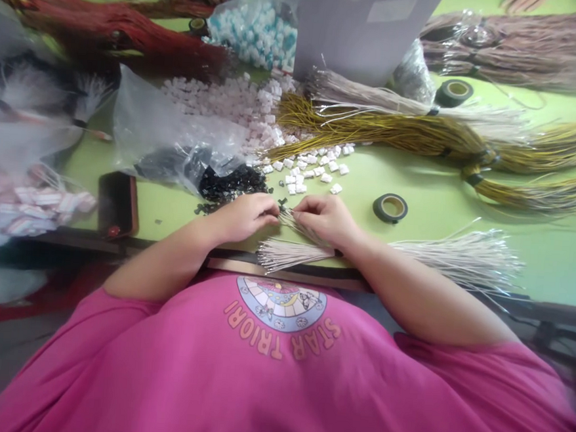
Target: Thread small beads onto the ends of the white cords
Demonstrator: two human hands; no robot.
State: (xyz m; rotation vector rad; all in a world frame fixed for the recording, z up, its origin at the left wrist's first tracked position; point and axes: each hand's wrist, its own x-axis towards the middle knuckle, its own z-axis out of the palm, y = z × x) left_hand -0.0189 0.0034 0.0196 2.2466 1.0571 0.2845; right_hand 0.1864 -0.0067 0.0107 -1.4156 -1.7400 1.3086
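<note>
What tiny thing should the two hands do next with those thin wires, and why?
Probably bring one wire tip to the small black piece. The right hand pinches a few pale wires fanned toward the left hand, whose fingertips close right at their tips, and that piece lies between both hands.

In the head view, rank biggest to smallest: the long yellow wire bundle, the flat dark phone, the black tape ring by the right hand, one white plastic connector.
1. Long yellow wire bundle
2. Flat dark phone
3. Black tape ring
4. White plastic connector
</note>
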